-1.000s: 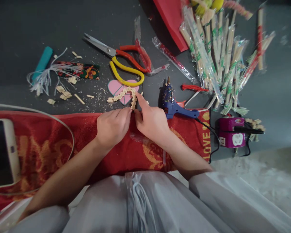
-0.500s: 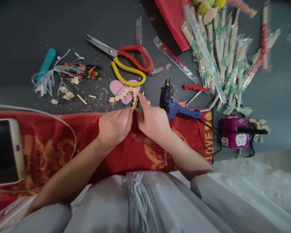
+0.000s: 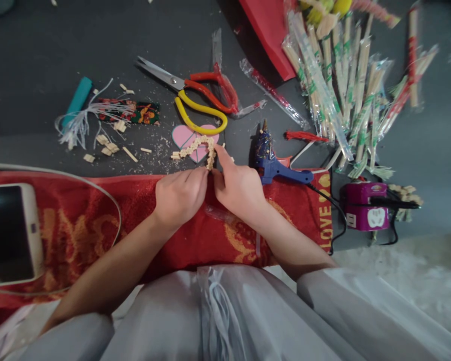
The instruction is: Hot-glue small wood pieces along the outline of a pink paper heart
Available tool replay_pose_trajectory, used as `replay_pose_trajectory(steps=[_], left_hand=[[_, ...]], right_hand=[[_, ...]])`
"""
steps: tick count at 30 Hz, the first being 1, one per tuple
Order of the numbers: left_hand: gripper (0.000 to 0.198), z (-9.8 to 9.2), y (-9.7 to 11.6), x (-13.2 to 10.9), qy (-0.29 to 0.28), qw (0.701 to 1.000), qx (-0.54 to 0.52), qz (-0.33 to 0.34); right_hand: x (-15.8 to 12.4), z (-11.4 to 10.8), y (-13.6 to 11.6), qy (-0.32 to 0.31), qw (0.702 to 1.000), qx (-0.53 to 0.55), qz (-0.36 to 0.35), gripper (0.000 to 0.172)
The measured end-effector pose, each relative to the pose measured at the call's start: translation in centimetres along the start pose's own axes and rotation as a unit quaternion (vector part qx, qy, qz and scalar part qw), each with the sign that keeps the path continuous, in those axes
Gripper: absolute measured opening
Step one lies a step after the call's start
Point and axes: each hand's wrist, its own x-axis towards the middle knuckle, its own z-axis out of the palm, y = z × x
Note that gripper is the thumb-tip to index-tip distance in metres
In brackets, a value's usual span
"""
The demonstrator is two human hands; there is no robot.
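Note:
A curved chain of small pale wooden pieces point(image 3: 195, 144) arches over a pink paper heart point(image 3: 180, 136). My left hand point(image 3: 182, 193) pinches the chain's lower end, its fingertips close together. From the other side my right hand point(image 3: 240, 188) holds the same end with thumb and index finger, the index lying along the chain's right side. Scissors with one red and one yellow handle point(image 3: 201, 128) lie just beyond the heart. To the right of my right hand rests a blue glue gun point(image 3: 272, 165), its nozzle pointing away from me.
Wrapped chopsticks point(image 3: 346, 90) are heaped at the right, near a red sheet point(image 3: 268, 35). A purple box point(image 3: 366, 205) with a black cable stands below them. White strings point(image 3: 78, 120) and wood bits point(image 3: 107, 145) lie left. A phone point(image 3: 11, 233) rests on the red towel point(image 3: 135, 200).
The view has shifted slightly, so everything sits a little to the right. Both hands keep the same grip on the wooden chain.

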Motion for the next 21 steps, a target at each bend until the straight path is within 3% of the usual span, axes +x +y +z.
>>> replay_pose_trajectory(steps=[21], left_hand=[[0.031,-0.36,0.30,0.16,-0.006,0.999,0.008,-0.035]], right_hand=[[-0.06,0.07,0.00,0.003,1.000,0.009,0.002,0.065]])
